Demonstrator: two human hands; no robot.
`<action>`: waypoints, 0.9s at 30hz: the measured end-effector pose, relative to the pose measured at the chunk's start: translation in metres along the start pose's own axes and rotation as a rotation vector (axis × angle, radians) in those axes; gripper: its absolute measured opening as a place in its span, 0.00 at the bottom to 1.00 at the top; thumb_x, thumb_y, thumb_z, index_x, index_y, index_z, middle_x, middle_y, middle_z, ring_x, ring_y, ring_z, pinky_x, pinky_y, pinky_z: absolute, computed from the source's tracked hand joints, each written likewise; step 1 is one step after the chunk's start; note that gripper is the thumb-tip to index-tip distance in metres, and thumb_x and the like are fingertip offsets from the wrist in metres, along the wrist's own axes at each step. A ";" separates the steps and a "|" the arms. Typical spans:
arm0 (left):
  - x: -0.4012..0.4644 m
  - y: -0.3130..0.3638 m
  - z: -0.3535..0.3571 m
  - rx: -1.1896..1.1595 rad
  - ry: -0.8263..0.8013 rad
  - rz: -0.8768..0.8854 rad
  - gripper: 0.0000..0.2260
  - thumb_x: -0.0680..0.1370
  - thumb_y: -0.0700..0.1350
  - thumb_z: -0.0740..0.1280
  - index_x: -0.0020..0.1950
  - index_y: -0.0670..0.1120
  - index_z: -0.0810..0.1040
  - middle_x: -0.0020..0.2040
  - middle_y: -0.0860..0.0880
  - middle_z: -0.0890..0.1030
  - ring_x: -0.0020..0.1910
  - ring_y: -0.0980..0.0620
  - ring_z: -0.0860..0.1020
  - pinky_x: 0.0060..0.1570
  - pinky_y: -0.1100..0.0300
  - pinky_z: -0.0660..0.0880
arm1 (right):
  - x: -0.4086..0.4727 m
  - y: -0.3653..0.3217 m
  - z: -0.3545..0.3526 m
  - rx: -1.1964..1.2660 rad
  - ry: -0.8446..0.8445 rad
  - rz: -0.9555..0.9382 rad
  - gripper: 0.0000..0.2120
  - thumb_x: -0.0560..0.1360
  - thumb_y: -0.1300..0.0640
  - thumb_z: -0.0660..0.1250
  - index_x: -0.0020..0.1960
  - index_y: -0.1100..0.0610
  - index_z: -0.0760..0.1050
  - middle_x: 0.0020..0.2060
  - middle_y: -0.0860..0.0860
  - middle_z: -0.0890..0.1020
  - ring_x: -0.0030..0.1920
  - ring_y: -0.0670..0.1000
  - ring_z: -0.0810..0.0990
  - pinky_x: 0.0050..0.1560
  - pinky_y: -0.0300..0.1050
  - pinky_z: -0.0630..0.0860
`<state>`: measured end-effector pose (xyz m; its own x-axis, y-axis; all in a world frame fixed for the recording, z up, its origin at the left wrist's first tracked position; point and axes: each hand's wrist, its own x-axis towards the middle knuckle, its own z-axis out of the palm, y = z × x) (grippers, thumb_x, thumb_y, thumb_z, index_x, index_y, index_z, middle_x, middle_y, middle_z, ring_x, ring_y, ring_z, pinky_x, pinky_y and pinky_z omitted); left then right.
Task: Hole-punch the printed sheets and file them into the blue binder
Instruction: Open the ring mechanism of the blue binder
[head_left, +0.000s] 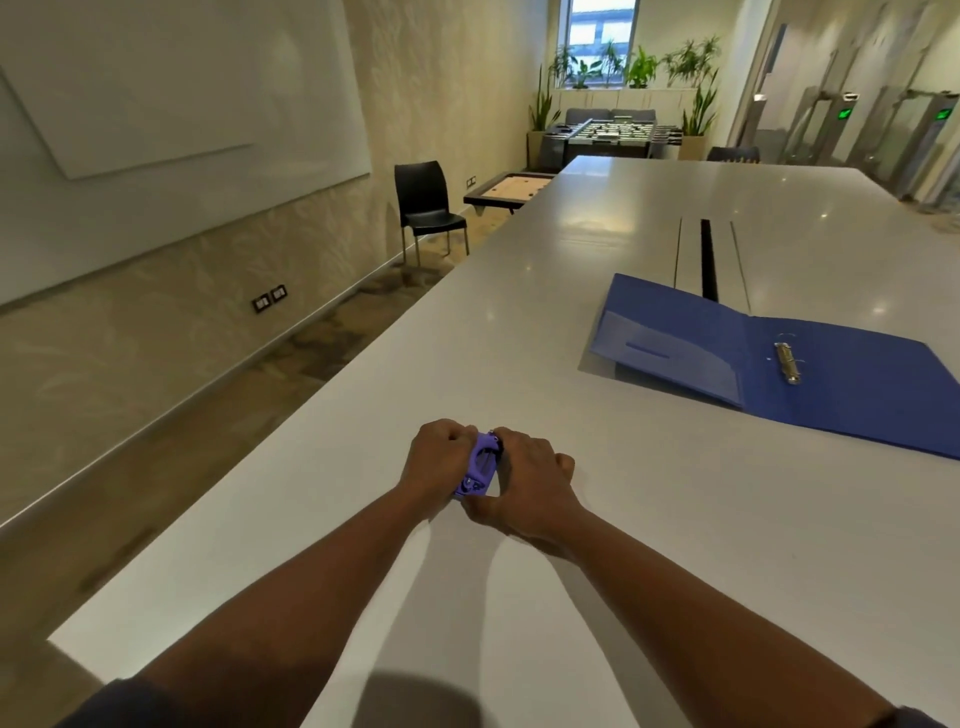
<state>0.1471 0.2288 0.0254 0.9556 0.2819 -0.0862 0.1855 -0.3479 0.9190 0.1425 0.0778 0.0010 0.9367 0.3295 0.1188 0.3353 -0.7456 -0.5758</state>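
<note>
Both hands on the purple hole punch (480, 464) at the near edge of the white table (571, 249) — left hand (439, 460) curled around its left side, right hand (524, 480) cupped over the right, fingers closed on it. Blue binder (810, 364) lies open well to the right, ring mechanism (787, 362) apparently shut. No printed sheets visible. Risks: punching with no paper loaded, or the small punch slipping on the smooth top under pressure.
</note>
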 end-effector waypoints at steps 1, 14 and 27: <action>0.002 -0.003 -0.003 0.018 0.003 0.007 0.14 0.81 0.47 0.66 0.39 0.42 0.79 0.37 0.42 0.82 0.34 0.46 0.79 0.42 0.46 0.81 | 0.003 -0.002 0.002 -0.015 -0.009 -0.005 0.32 0.63 0.34 0.71 0.64 0.42 0.69 0.54 0.39 0.75 0.57 0.48 0.71 0.53 0.48 0.61; 0.002 -0.009 -0.001 0.235 0.069 0.046 0.12 0.83 0.50 0.64 0.48 0.43 0.79 0.43 0.44 0.83 0.39 0.49 0.80 0.34 0.66 0.70 | 0.001 -0.004 0.003 -0.093 -0.025 -0.013 0.40 0.69 0.30 0.68 0.75 0.46 0.64 0.69 0.44 0.74 0.70 0.51 0.70 0.65 0.52 0.62; -0.043 0.032 0.102 0.512 0.150 0.498 0.17 0.75 0.55 0.68 0.59 0.45 0.81 0.59 0.46 0.81 0.61 0.42 0.77 0.60 0.50 0.69 | -0.077 0.090 -0.093 -0.086 0.096 0.185 0.47 0.74 0.35 0.69 0.83 0.53 0.53 0.81 0.49 0.59 0.81 0.51 0.56 0.79 0.54 0.53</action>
<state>0.1358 0.1144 0.0189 0.9198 0.0882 0.3822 -0.1437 -0.8309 0.5376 0.1104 -0.0683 0.0151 0.9870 0.1287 0.0960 0.1600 -0.8364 -0.5242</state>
